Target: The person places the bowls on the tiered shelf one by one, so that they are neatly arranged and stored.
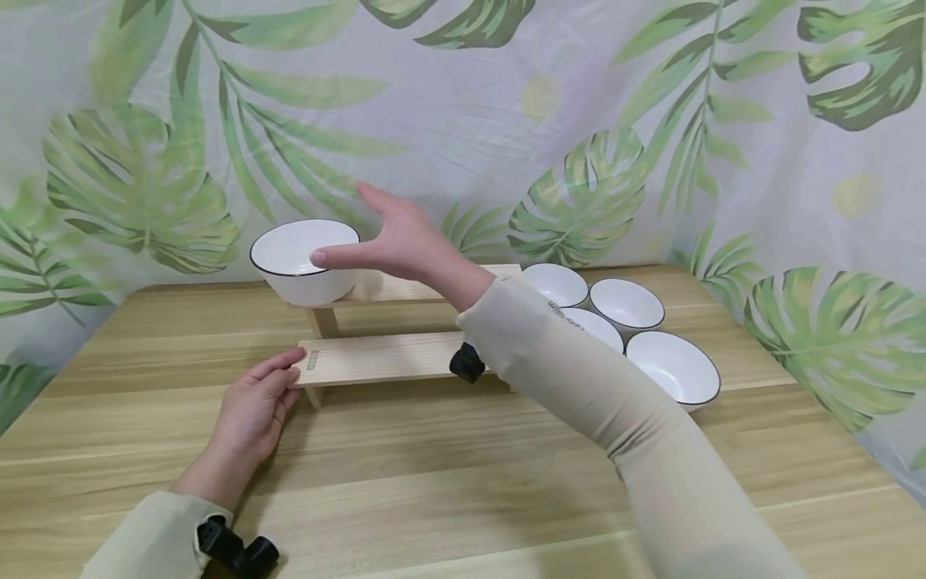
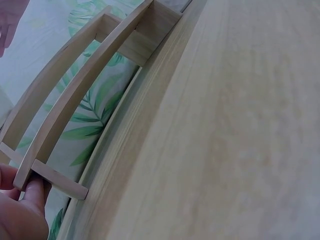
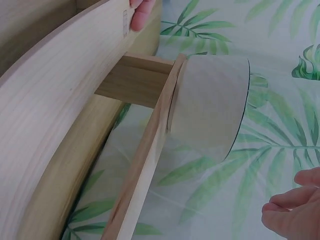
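A two-tier wooden rack [image 1: 383, 358] stands on the table. On the left end of its upper tier sits a white bowl [image 1: 304, 285] with a dark rim, upright. My right hand [image 1: 408, 241] is just right of this bowl, thumb and fingers spread, holding nothing. In the head view its thumb overlaps the bowl's rim; the right wrist view shows a gap between the hand [image 3: 295, 212] and the bowl [image 3: 210, 100]. My left hand [image 1: 249, 410] pinches the left end of the lower tier between thumb and fingers, also seen in the left wrist view.
Several more white bowls [image 1: 673, 370] with dark rims stand close together on the wooden table [image 1: 434, 482], right of the rack; my right sleeve [image 1: 579, 378] partly covers one. A leaf-patterned cloth [image 1: 463, 104] hangs behind the table.
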`<state>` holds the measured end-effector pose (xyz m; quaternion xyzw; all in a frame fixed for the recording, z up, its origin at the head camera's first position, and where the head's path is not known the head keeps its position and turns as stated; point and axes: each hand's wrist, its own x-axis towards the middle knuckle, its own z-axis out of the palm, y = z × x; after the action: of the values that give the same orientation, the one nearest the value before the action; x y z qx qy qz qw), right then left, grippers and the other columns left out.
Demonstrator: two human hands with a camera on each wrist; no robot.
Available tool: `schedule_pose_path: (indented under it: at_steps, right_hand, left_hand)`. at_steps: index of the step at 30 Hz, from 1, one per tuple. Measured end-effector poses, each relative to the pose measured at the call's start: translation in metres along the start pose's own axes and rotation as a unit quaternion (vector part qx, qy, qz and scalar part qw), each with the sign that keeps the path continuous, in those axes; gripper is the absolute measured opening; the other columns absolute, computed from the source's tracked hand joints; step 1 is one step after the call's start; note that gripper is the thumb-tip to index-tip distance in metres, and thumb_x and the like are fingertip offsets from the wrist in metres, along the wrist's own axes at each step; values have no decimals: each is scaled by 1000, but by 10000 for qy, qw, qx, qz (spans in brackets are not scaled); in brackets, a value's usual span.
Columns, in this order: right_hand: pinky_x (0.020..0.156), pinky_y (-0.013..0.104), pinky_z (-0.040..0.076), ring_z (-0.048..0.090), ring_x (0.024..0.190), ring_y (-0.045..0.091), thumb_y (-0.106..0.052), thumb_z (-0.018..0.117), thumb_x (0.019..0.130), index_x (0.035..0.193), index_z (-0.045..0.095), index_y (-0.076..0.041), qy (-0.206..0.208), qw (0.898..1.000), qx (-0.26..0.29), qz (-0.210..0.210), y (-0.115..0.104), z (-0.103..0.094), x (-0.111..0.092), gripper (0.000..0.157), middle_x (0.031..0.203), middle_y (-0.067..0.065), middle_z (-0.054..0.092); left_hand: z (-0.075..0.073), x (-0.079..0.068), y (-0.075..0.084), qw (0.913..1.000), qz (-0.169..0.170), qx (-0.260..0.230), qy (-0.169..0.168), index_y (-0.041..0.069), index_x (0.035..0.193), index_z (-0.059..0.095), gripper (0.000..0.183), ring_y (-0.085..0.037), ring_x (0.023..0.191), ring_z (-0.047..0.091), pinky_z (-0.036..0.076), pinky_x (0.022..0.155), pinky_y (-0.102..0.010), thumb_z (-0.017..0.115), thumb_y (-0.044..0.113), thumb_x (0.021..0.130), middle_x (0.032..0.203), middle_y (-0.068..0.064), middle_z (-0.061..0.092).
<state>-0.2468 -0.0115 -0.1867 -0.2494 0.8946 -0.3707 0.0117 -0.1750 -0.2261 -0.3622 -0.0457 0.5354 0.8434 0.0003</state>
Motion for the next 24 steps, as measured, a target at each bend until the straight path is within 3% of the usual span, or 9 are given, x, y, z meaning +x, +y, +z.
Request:
schedule_pose_path:
  at_steps: [10, 18, 24]
  right_hand:
    - [111, 27, 23, 17, 138, 4, -57, 75, 66, 149, 17, -21, 8, 9999, 119, 2, 20, -14, -19, 107, 152, -12, 19]
    - [109, 36, 28, 19, 138, 9, -56, 75, 67, 147, 19, -32, 69, 9989, 385, 252, 40, -23, -38, 101, 151, -12, 20]
    - [108, 38, 28, 20, 139, 13, -51, 75, 70, 147, 21, -32, 183, 9980, 508, 335, 51, -34, -51, 96, 152, -6, 20]
  left_hand:
    - [1, -1, 1, 10000, 2, 91, 12, 17, 92, 73, 27, 1, 92, 59, 49, 77, -14, 54, -2, 90, 99, 14, 63]
    - [-1, -2, 0, 10000, -38, 53, -5, 17, 91, 73, 28, 1, 91, 59, 49, 77, -15, 54, -3, 90, 98, 13, 63]
    - [0, -1, 1, 10000, 18, 68, -7, 17, 90, 73, 28, 1, 91, 59, 50, 77, -14, 54, -2, 90, 98, 14, 64]
